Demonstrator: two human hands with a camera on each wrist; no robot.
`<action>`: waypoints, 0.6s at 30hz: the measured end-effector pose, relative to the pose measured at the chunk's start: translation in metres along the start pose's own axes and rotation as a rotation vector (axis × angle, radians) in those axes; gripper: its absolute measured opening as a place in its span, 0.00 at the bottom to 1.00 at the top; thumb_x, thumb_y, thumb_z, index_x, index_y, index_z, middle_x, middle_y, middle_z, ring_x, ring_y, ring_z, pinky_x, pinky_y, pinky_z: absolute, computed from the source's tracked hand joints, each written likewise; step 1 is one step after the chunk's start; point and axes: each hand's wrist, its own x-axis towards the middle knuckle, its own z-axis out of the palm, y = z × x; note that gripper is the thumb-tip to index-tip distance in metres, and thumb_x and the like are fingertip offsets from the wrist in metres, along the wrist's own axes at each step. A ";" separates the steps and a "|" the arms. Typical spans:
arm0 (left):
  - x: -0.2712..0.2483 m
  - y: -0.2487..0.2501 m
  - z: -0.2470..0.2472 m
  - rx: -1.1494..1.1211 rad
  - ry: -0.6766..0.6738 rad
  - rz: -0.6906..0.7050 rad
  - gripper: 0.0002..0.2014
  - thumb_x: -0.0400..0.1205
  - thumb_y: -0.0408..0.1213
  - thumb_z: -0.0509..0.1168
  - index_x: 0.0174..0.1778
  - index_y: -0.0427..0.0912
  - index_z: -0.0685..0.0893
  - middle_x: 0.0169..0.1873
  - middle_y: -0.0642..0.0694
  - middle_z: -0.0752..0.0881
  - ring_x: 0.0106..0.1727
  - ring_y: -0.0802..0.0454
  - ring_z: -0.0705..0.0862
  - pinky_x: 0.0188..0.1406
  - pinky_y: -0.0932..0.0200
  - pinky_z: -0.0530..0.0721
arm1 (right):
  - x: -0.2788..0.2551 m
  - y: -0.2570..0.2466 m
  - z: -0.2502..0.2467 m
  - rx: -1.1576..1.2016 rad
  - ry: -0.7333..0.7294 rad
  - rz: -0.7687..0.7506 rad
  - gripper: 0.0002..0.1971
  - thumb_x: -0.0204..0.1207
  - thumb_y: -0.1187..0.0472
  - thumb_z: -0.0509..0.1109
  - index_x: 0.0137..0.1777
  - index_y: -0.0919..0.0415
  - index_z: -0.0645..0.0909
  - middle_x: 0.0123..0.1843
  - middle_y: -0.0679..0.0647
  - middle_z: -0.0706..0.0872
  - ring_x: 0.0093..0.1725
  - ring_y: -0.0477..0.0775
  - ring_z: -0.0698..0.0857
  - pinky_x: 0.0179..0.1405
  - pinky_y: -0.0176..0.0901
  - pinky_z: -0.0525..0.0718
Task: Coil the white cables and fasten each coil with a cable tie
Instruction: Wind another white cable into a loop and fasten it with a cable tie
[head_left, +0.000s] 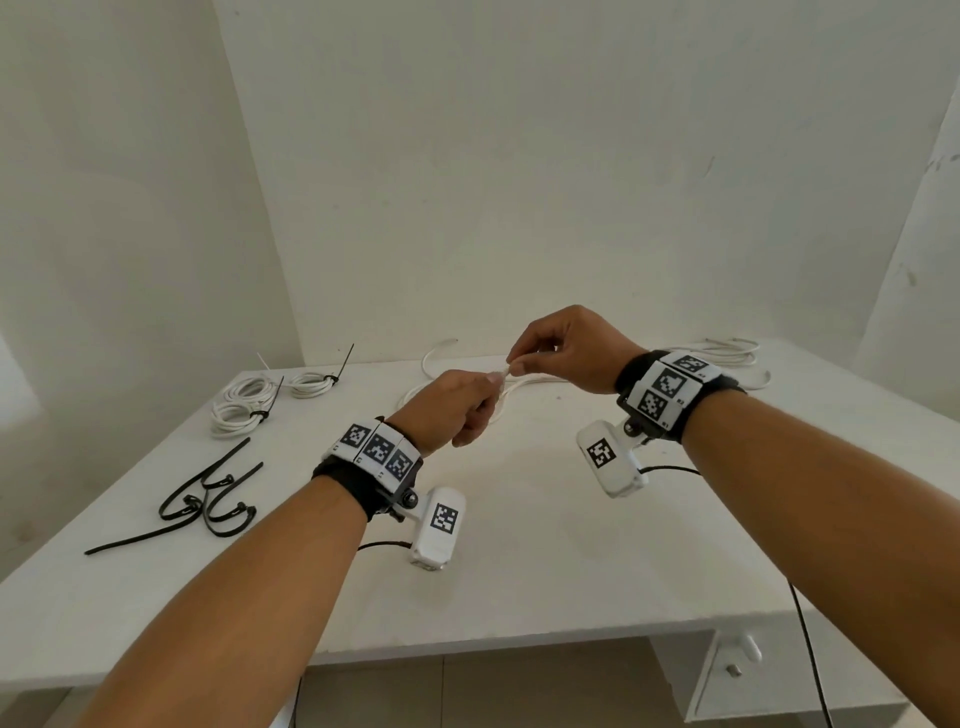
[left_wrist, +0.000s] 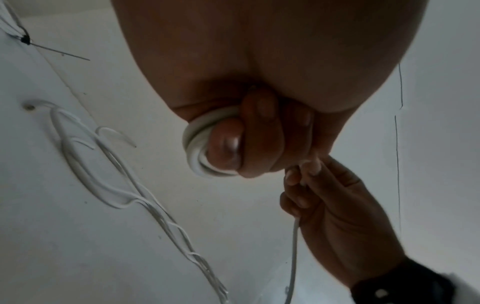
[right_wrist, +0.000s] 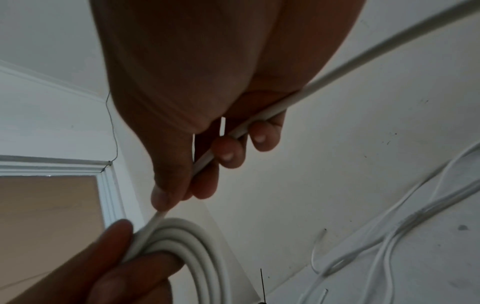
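Observation:
Above the middle of the white table (head_left: 519, 545) my left hand (head_left: 457, 410) grips a small coil of white cable (left_wrist: 197, 150) (right_wrist: 187, 244), its loops wrapped round the curled fingers. My right hand (head_left: 561, 353) pinches the same cable's strand (right_wrist: 259, 117) between thumb and fingers, right beside the left hand's fingertips. The strand runs on through the right palm (left_wrist: 294, 246) and away. Loose white cable (head_left: 441, 358) lies on the table behind both hands. Two tied coils (head_left: 244, 405) (head_left: 311, 384), each fastened with a black tie, lie at the back left.
Several loose black cable ties (head_left: 208, 499) lie at the table's left. More uncoiled white cable (head_left: 727, 353) sits at the back right by the wall. A drawer with a knob (head_left: 732, 670) is under the table's right front. Black wires hang from both wrist cameras.

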 end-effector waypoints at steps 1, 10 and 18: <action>-0.001 0.002 0.000 -0.066 -0.008 -0.002 0.22 0.90 0.44 0.52 0.34 0.33 0.70 0.21 0.48 0.61 0.22 0.52 0.58 0.21 0.62 0.60 | 0.001 0.001 -0.001 0.026 0.016 -0.005 0.04 0.73 0.55 0.81 0.44 0.53 0.92 0.39 0.49 0.92 0.38 0.53 0.87 0.42 0.43 0.83; -0.007 0.018 0.000 -0.564 -0.035 0.000 0.20 0.89 0.49 0.49 0.33 0.44 0.70 0.16 0.55 0.61 0.17 0.57 0.54 0.16 0.65 0.62 | 0.004 0.005 0.008 0.348 0.163 0.026 0.07 0.77 0.56 0.77 0.47 0.60 0.92 0.34 0.50 0.89 0.26 0.41 0.74 0.28 0.31 0.73; -0.001 0.018 0.009 -0.840 0.026 0.055 0.18 0.87 0.47 0.49 0.34 0.44 0.71 0.18 0.54 0.64 0.17 0.57 0.61 0.19 0.62 0.63 | -0.003 0.023 0.041 0.453 0.236 0.095 0.13 0.79 0.53 0.74 0.40 0.62 0.91 0.29 0.50 0.85 0.24 0.46 0.73 0.24 0.35 0.72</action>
